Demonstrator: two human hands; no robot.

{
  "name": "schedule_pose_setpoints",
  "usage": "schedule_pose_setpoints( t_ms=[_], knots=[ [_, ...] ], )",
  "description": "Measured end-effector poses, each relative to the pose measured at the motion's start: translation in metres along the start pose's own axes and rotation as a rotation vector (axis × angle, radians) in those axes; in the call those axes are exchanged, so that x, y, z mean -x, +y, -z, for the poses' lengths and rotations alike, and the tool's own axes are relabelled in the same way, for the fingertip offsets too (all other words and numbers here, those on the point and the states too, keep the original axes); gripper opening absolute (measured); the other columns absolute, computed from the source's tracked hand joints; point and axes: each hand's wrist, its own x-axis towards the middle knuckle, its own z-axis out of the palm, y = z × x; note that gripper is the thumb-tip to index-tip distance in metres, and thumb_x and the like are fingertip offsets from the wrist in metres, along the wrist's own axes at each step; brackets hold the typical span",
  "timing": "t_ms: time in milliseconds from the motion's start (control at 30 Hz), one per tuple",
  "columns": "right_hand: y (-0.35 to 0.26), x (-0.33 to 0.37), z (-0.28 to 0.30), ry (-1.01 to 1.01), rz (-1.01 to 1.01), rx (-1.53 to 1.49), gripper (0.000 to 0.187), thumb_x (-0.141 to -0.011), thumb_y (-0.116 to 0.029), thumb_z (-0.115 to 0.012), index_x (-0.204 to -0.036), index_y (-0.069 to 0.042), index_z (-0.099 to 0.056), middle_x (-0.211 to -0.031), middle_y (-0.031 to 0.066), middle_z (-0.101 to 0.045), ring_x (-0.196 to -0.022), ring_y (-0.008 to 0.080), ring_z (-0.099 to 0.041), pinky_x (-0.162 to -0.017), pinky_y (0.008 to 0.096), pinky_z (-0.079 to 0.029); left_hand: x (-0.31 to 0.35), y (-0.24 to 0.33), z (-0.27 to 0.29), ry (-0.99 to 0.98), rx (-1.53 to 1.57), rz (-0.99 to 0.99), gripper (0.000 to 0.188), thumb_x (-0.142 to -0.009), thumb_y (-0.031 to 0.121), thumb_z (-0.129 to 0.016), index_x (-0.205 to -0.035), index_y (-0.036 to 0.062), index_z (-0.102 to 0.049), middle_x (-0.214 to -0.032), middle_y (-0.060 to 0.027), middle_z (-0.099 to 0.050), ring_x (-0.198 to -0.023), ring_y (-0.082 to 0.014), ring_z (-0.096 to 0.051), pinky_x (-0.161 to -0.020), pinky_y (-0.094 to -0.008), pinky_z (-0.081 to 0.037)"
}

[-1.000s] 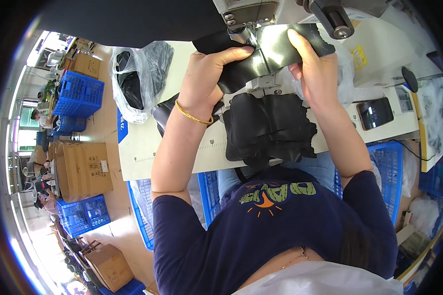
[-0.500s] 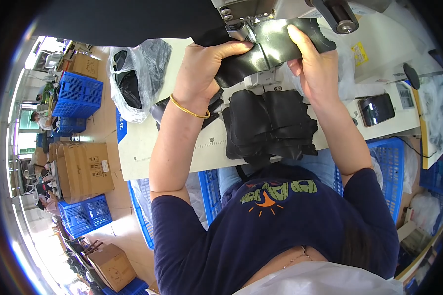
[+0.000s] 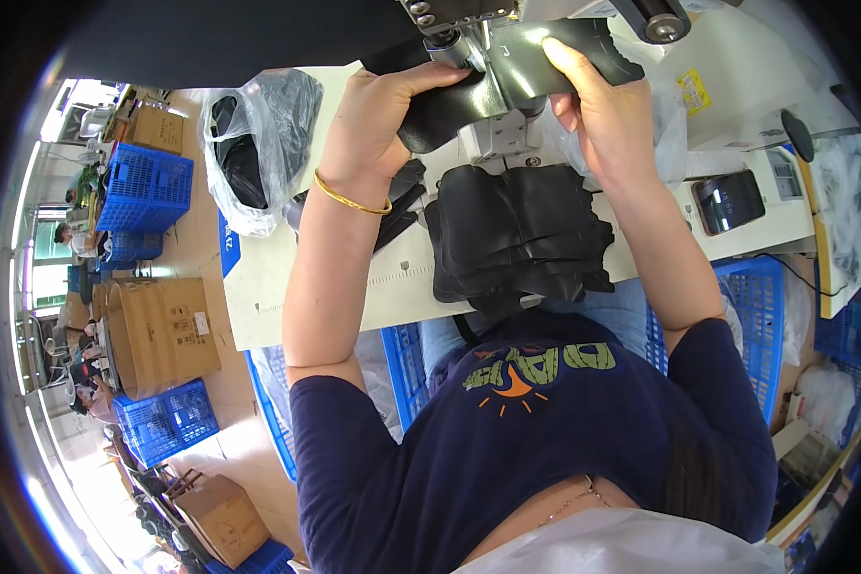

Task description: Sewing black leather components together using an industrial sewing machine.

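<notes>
Both my hands grip a black leather piece (image 3: 464, 100) at the head of a sewing machine (image 3: 459, 11). My left hand (image 3: 378, 110) is closed on its left part, thumb lying on top close to the presser foot (image 3: 452, 46). On the right side, my right hand (image 3: 605, 110) pinches the piece with the thumb above and fingers below. A seam or fold line runs down the piece beside the needle area, under a bright light. Below it, nearer to me, lies a stack of black leather pieces (image 3: 517, 230) on the white table (image 3: 354, 287).
A clear plastic bag (image 3: 263, 143) with black material sits left on the table. More black pieces (image 3: 402, 201) lie by my left forearm. To the right is a phone-like black device (image 3: 729, 202). Blue crates (image 3: 751, 306) flank my lap; cartons (image 3: 163, 335) stand on the floor.
My hands and the leather piece have shifted slightly up and left in the picture, along with the machine head and table. The grip looks the same.
</notes>
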Motion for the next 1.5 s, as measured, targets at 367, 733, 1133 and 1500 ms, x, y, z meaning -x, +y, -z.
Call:
schedule_pose_setpoints(
  t_ms=[367, 733, 1133, 1500],
  knots=[
    [-0.003, 0.002, 0.0, 0.041, -0.036, -0.012, 0.015, -0.081, -0.013, -0.071, -0.088, -0.001, -0.065, -0.072, 0.0032, -0.062, -0.049, 0.0091, -0.05, -0.04, 0.0209, -0.033, 0.012, 0.001, 0.015, -0.061, 0.18, 0.162, 0.016, -0.083, 0.001, -0.055, -0.097, -0.0035, -0.063, -0.095, -0.0123, -0.067, -0.089, -0.0214, -0.066, -0.077, -0.033, -0.055],
    [-0.008, 0.07, 0.009, -0.056, -0.187, 0.025, 0.023, -0.083, -0.02, -0.07, -0.099, -0.004, -0.064, -0.089, 0.003, -0.065, -0.071, 0.0094, -0.061, -0.054, 0.0232, -0.049, 0.067, -0.025, -0.028, 0.069, 0.353, 0.168, 0.021, -0.074, -0.008, -0.057, -0.094, -0.0032, -0.063, -0.085, -0.0063, -0.066, -0.078, -0.0148, -0.063, -0.073, -0.0266, -0.051],
    [-0.008, 0.084, 0.011, -0.116, -0.254, 0.024, 0.025, -0.086, -0.019, -0.067, -0.106, -0.005, -0.061, -0.093, 0.0035, -0.064, -0.077, 0.0101, -0.062, -0.058, 0.0244, -0.052, 0.077, -0.037, -0.03, -0.014, 0.166, -0.041, 0.027, -0.076, -0.01, -0.067, -0.101, -0.0015, -0.064, -0.094, -0.0099, -0.068, -0.082, -0.0155, -0.066, -0.076, -0.0282, -0.055],
    [-0.008, 0.089, 0.008, -0.147, -0.229, 0.029, 0.022, -0.087, -0.015, -0.067, -0.105, -0.005, -0.062, -0.093, 0.0013, -0.064, -0.078, 0.0068, -0.06, -0.06, 0.0213, -0.05, 0.078, -0.038, -0.032, 0.044, 0.082, -0.076, 0.023, -0.076, -0.01, -0.064, -0.097, -0.0015, -0.064, -0.092, -0.0114, -0.068, -0.079, -0.018, -0.067, -0.073, -0.0294, -0.056]
  ],
)
